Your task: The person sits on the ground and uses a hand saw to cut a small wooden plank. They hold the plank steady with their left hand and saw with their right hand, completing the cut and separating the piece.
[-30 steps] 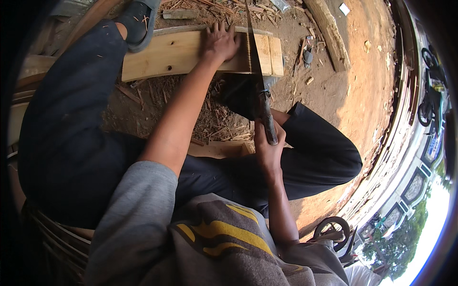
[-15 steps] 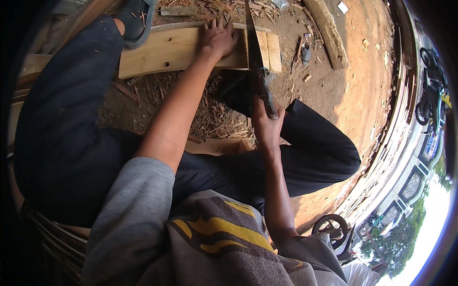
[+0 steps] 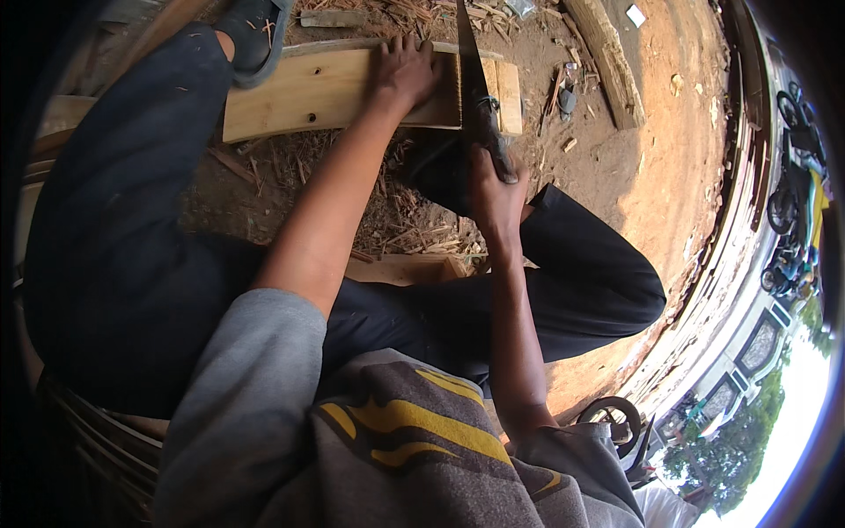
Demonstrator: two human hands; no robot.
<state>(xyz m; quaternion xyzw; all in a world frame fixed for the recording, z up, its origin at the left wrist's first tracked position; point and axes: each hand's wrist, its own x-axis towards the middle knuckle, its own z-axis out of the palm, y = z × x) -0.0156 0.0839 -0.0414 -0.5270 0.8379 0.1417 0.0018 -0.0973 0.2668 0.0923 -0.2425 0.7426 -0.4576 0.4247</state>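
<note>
A pale wooden board (image 3: 273, 95) with two dark holes lies crosswise in front of me. My left hand (image 3: 407, 77) presses on it from above, palm down, fingers spread toward its far edge. My right hand (image 3: 499, 195) is wrapped round the dark handle of a handsaw (image 3: 472, 70). The blade points away from me and crosses the board near its right end, right of my left hand. A straight line runs across the board beside the blade; how deep the blade sits, I cannot tell. My right foot, in shadow, is partly hidden under the board's right end.
My sandalled left foot (image 3: 255, 40) is at the board's left end. A rough timber (image 3: 606, 62) lies at the far right. Wood chips (image 3: 414, 238) litter the dirt, with another wood piece (image 3: 409, 269) near my legs. Motorbikes (image 3: 792, 202) stand at the right.
My right hand has pushed the saw forward, away from me, across the board. My left hand stays in place on the board. The view has shifted slightly.
</note>
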